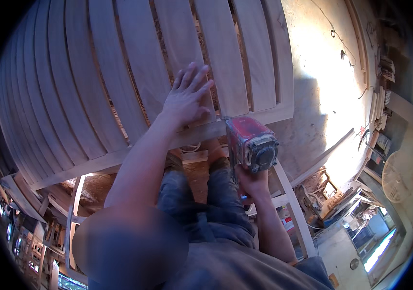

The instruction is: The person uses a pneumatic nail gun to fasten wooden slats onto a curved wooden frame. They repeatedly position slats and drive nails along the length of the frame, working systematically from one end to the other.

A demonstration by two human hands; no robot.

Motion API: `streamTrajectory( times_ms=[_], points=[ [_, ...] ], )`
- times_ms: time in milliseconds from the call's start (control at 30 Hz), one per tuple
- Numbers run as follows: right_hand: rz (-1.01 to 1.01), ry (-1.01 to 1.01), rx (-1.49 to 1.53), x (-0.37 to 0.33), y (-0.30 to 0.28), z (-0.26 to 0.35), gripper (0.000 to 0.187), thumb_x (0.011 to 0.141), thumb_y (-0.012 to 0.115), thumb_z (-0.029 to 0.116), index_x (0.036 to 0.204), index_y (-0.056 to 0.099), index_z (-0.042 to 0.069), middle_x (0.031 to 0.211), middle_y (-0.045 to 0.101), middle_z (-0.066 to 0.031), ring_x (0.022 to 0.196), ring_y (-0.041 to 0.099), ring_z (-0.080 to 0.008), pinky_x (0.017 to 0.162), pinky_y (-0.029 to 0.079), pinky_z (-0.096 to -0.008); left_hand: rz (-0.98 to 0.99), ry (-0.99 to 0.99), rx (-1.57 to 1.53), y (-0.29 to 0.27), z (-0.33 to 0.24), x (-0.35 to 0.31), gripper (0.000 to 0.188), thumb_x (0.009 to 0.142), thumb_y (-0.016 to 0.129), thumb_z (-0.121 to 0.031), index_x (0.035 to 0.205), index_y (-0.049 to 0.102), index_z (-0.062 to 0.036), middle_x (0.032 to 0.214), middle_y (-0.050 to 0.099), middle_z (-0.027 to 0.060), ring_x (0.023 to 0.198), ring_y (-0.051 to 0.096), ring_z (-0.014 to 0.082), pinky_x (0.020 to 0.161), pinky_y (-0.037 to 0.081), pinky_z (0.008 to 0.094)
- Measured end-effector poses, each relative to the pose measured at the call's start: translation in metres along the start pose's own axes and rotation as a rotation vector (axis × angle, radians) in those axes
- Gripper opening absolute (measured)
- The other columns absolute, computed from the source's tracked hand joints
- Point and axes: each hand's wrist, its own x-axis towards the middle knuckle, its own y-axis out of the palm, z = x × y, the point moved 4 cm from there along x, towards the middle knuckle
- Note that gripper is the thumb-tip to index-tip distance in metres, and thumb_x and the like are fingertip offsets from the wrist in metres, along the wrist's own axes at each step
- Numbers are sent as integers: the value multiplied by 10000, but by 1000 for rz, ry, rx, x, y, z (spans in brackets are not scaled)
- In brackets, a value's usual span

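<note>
A large slatted wooden panel [143, 72] spreads out in front of me, its pale slats meeting a rail [114, 157] along the near edge. My left hand [185, 99] rests on the slats close to that rail, fingers spread and holding nothing. With my right hand [254, 183] I grip the handle of a red and black nail gun [249, 135]. Its front end is at the rail by a slat's end, just right of my left hand; whether it touches the wood I cannot tell.
Pale wooden legs [293, 208] stand at my right, under the panel. Wood scraps [330, 188] are heaped farther right, near a round fan [395, 176]. A sunlit wall [308, 101] rises beyond the panel's right edge. More wooden frames [73, 208] stand at the lower left.
</note>
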Motion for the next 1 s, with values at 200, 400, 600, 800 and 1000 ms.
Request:
streamTrajectory(
  times_ms=[200,400,600,800,1000],
  points=[
    [15,45,-6,-14,-7,25,204,868,680,97,1067,661,54,710,645,-42,582,630,-132,521,501,-328,77,-105,17,-1,8,-16,882,878,744,-509,1623,386,-201,1775,45,84,1630,-84,328,1327,10,510],
    [37,-50,149,-16,4,10,41,842,671,70,873,667,44,658,618,-17,559,594,-115,530,475,-309,149,-49,63,-4,21,-21,883,884,743,-491,1637,365,-226,1777,23,79,1629,-101,326,1330,-4,481],
    [79,87,90,-5,9,18,79,831,699,39,900,661,29,658,614,-19,570,596,-112,519,469,-299,133,-30,68,-1,17,-19,882,894,729,-504,1643,354,-229,1780,4,68,1628,-112,322,1328,-16,484],
    [104,56,209,-6,7,17,115,835,719,46,937,670,28,695,636,-26,590,615,-119,535,487,-307,197,-54,51,-2,20,-21,864,909,705,-518,1644,351,-233,1780,13,68,1629,-113,321,1328,-15,488],
    [70,-137,19,-5,21,16,163,837,717,66,987,667,29,730,647,-26,598,621,-114,545,499,-308,187,-35,18,-1,22,-20,867,900,717,-511,1639,363,-227,1782,-5,61,1628,-123,315,1328,-24,470]
  ],
)
